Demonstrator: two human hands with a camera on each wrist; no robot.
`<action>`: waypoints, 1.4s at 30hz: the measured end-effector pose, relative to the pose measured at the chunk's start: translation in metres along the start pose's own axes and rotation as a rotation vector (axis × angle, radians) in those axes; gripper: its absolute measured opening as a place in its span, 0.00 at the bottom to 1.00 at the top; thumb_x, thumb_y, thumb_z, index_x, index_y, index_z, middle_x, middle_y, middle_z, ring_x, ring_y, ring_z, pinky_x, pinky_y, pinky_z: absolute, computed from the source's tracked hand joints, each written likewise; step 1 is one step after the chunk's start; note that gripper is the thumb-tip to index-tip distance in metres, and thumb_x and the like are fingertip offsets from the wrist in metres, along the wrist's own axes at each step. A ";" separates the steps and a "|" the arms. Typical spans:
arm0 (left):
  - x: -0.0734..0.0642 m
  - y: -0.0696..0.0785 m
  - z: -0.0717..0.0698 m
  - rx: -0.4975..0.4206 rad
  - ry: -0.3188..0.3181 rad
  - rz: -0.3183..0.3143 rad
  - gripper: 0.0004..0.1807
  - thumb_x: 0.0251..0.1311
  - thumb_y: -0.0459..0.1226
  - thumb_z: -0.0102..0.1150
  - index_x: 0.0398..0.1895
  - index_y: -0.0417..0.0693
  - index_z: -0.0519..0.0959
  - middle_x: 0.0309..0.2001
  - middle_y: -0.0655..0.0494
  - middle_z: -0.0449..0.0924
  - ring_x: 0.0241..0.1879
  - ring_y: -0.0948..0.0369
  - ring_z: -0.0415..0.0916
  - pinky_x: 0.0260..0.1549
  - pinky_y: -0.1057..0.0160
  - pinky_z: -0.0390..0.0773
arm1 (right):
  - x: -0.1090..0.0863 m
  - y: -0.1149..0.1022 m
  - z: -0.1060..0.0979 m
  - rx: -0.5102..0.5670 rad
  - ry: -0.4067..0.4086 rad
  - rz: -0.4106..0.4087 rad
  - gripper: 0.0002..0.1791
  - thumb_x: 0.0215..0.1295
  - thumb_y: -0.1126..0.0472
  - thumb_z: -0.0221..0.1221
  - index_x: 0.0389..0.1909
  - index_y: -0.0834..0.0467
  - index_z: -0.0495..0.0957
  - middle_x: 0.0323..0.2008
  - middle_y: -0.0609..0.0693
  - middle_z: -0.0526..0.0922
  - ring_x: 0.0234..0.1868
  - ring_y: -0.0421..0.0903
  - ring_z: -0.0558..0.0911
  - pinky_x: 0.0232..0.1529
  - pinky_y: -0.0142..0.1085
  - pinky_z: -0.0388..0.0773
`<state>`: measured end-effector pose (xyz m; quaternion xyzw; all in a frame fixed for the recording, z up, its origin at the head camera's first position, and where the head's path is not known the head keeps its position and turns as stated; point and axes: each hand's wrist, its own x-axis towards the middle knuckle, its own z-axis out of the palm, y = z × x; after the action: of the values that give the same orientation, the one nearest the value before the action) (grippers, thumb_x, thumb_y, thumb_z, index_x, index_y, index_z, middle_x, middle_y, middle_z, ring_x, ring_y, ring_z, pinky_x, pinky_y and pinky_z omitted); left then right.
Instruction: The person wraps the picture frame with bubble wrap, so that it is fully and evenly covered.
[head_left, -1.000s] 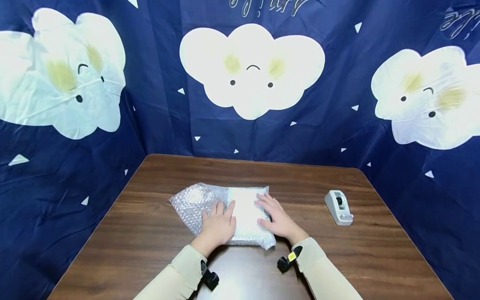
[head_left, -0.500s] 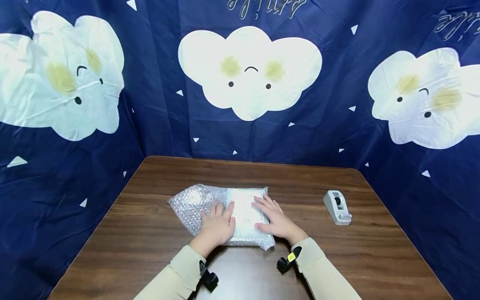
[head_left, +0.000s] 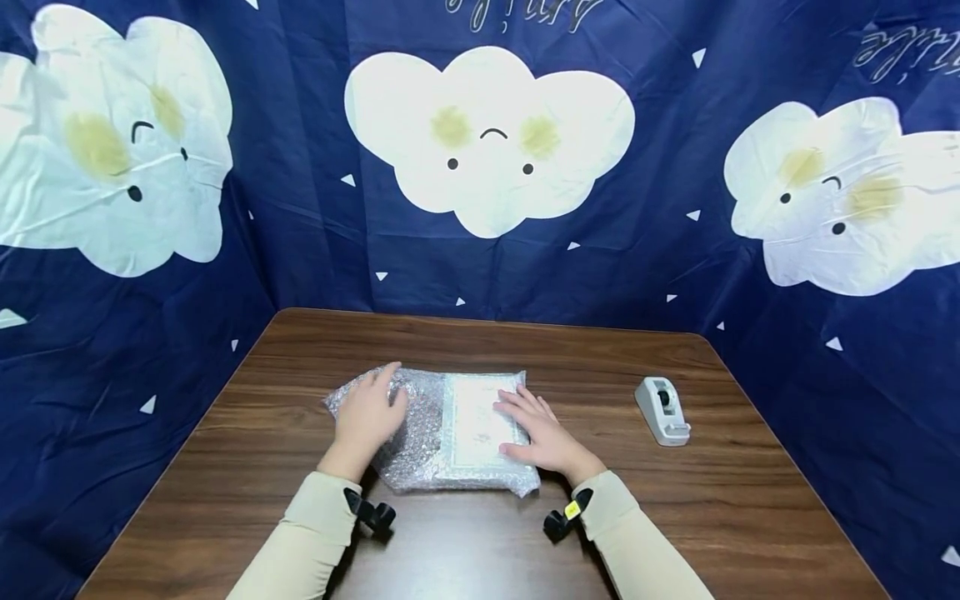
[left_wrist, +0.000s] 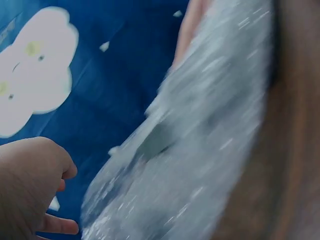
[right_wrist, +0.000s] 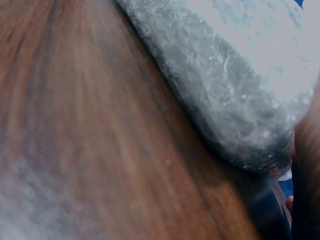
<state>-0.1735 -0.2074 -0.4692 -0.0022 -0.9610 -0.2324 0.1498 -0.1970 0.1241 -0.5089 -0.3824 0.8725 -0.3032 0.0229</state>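
On the table lies a flat, pale rectangular item with a patterned border, covered in clear bubble wrap. The wrap's loose part extends to the left. My left hand is over that left part, fingers pointing away and thumb apart; in the left wrist view the hand shows beside the wrap's edge. On the item's right side rests my right hand, its fingers spread across the border. The right wrist view shows the wrapped near edge, with that hand mostly hidden.
A white tape dispenser stands at the right of the brown wooden table. Dark blue cloth with cloud prints hangs behind and along both sides.
My left hand has moved left, off the pale item and over the loose bubble wrap. My right hand keeps its place on the item. The head view has shifted slightly.
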 end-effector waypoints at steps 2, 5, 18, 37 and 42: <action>0.003 -0.012 -0.006 -0.011 0.027 -0.035 0.28 0.69 0.46 0.51 0.72 0.52 0.69 0.63 0.34 0.74 0.58 0.32 0.71 0.53 0.30 0.70 | 0.000 0.000 0.000 -0.004 -0.003 0.002 0.40 0.69 0.40 0.58 0.76 0.52 0.63 0.79 0.50 0.55 0.81 0.58 0.41 0.73 0.68 0.37; 0.006 -0.031 -0.012 -0.026 0.056 -0.088 0.28 0.69 0.46 0.50 0.72 0.50 0.69 0.63 0.33 0.73 0.58 0.31 0.70 0.52 0.30 0.69 | 0.000 0.002 0.001 -0.008 -0.006 0.004 0.40 0.69 0.39 0.58 0.77 0.51 0.62 0.80 0.50 0.54 0.81 0.58 0.40 0.73 0.68 0.37; 0.005 -0.087 -0.015 -0.015 -0.053 -0.300 0.36 0.70 0.50 0.48 0.72 0.35 0.63 0.67 0.22 0.58 0.66 0.26 0.52 0.62 0.27 0.50 | 0.001 0.007 0.003 -0.017 -0.015 0.019 0.40 0.69 0.38 0.58 0.77 0.48 0.62 0.80 0.46 0.53 0.81 0.53 0.39 0.74 0.65 0.37; 0.004 -0.093 -0.005 -0.162 0.035 -0.205 0.22 0.72 0.47 0.50 0.25 0.40 0.76 0.65 0.30 0.67 0.67 0.33 0.57 0.69 0.30 0.36 | 0.001 0.002 0.000 0.006 -0.009 0.020 0.39 0.68 0.39 0.58 0.77 0.50 0.63 0.80 0.47 0.54 0.81 0.56 0.40 0.73 0.67 0.37; 0.006 -0.091 -0.007 -0.268 0.102 -0.207 0.23 0.71 0.45 0.54 0.18 0.42 0.73 0.60 0.32 0.74 0.63 0.33 0.63 0.70 0.34 0.43 | 0.001 0.002 -0.001 0.000 -0.015 0.020 0.39 0.68 0.40 0.58 0.77 0.50 0.62 0.80 0.47 0.53 0.81 0.56 0.40 0.73 0.68 0.37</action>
<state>-0.1841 -0.2922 -0.5027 0.0884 -0.9077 -0.3724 0.1721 -0.1996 0.1248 -0.5095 -0.3759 0.8762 -0.3000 0.0325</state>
